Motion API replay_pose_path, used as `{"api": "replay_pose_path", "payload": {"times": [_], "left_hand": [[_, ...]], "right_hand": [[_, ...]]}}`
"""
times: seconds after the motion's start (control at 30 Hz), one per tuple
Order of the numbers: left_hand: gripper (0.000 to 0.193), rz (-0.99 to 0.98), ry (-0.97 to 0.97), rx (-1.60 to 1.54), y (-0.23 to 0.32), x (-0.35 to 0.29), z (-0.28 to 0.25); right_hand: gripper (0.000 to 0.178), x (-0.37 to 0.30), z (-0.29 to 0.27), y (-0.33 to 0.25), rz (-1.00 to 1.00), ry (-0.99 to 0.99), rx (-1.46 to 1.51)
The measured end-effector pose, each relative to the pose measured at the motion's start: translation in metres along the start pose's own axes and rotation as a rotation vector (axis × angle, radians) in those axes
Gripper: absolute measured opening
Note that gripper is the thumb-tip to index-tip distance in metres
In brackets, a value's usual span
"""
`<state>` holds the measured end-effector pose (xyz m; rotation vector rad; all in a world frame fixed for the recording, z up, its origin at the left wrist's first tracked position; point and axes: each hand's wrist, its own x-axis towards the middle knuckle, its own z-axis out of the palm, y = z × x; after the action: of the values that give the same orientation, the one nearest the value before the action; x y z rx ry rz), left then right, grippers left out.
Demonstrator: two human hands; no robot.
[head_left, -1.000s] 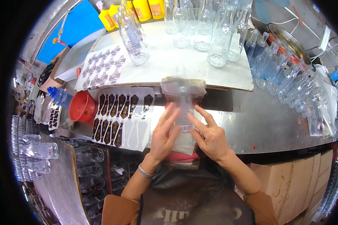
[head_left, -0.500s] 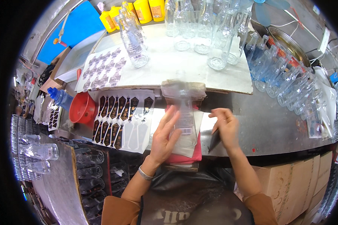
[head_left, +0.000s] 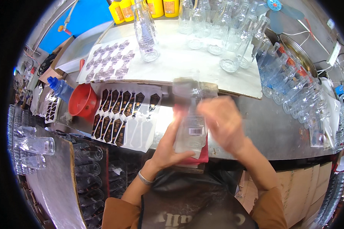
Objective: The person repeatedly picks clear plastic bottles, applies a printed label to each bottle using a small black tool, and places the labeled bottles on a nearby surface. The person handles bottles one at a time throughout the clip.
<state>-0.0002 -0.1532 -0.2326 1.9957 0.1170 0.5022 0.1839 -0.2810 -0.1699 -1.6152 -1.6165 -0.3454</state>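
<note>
The right hand (head_left: pixel 223 124) has swung left over the near-centre bottle (head_left: pixel 195 141), its grip too blurred to tell; the left hand (head_left: pixel 166 149) lies unclenched along the left side. Smoothing the label (head_left: pixel 195 124) seems underway, calling next for even pressure.

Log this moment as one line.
left hand: alongside clear bottle; right hand: blurred, at bottle's right side; bottle: lying, neck away; sticker sheet: further left

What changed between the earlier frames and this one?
The right hand, last out to the right, has swung left, back over the clear bottle; it's blurred, grip unclear. The left hand's thumb has dropped toward the bottle's base. The label sheet and red bowl stayed put.
</note>
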Motion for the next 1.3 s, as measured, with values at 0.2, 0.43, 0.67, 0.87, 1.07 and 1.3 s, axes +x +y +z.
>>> {"api": "replay_pose_path", "payload": {"times": [0.2,0.43,0.67,0.87,1.07,1.3], "left_hand": [[0.111,-0.029,0.168,0.075,-0.015,-0.018,0.015],[0.107,0.0,0.265,0.048,-0.003,-0.014,0.022],[0.122,0.007,0.184,-0.06,-0.016,-0.025,0.019],[0.115,-0.069,0.135,0.007,-0.008,-0.023,0.012],[0.105,-0.167,0.058,-0.046,-0.016,-0.026,0.002],[0.104,-0.161,0.118,-0.143,-0.031,-0.033,0.008]], "right_hand": [[0.02,0.004,0.002,-0.043,-0.115,-0.096,-0.089],[0.019,0.025,0.018,-0.027,-0.023,-0.366,0.003],[0.011,0.01,0.005,-0.04,-0.043,-0.404,0.145],[0.021,0.015,0.002,0.019,0.061,0.062,-0.003],[0.02,-0.017,-0.005,-0.005,0.165,-0.18,0.207],[0.034,-0.065,-0.008,-0.026,0.149,-0.15,0.499]]}}
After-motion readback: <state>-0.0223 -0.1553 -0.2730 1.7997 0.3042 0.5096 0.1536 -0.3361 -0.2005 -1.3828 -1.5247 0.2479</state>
